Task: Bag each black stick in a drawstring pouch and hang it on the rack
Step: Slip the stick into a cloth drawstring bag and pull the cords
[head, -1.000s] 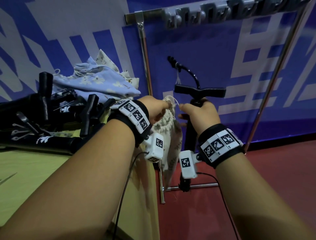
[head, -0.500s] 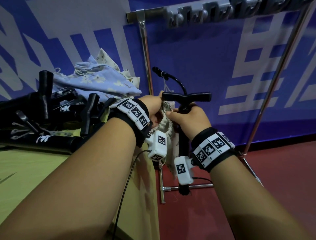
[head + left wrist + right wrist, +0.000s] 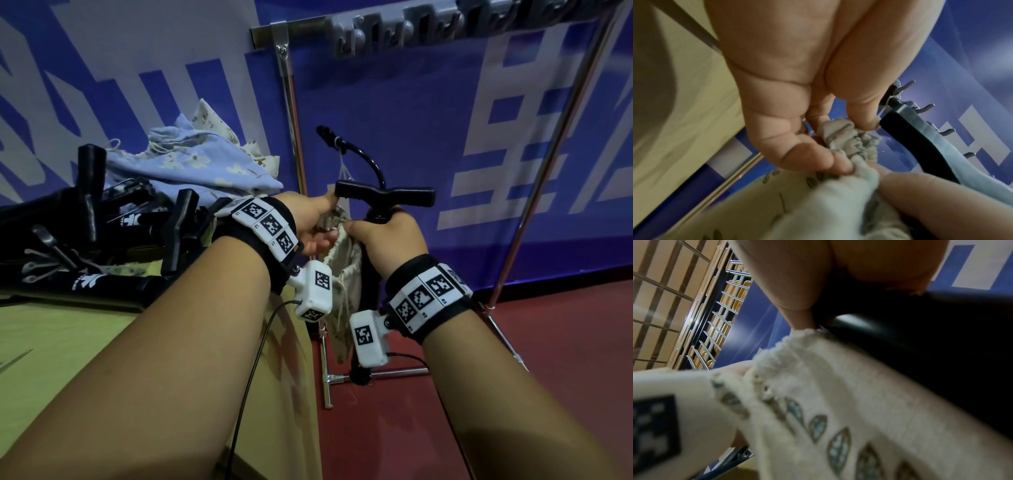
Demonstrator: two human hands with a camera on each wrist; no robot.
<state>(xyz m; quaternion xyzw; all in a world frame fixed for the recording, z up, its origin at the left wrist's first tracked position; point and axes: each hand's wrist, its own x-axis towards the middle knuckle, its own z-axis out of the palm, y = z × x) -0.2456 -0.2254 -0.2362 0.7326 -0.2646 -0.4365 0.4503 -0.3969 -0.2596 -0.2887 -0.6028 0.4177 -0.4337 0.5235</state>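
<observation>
A black stick point(image 3: 383, 197) with a T-handle and a curved hose stands upright off the table's right edge. My right hand point(image 3: 387, 240) grips its shaft just below the handle, and the thumb touches the cloth. A cream drawstring pouch point(image 3: 342, 274) with a leaf print hangs beside the shaft. My left hand point(image 3: 315, 222) pinches its gathered mouth point(image 3: 846, 139) right next to the handle point(image 3: 920, 134). In the right wrist view the pouch point(image 3: 838, 402) lies against the black shaft point(image 3: 920, 353). The stick's lower part shows beside the pouch, outside the cloth.
The rack's grey hook bar point(image 3: 445, 24) runs overhead on two metal posts point(image 3: 291, 102), with its base on the red floor. Several black sticks point(image 3: 102, 240) lie piled on the yellow-green table point(image 3: 68, 359) at left. Blue and cream pouches point(image 3: 191, 164) are heaped behind them.
My right hand has brought the black stick left, up against the pouch mouth held by my left hand. The two hands now touch.
</observation>
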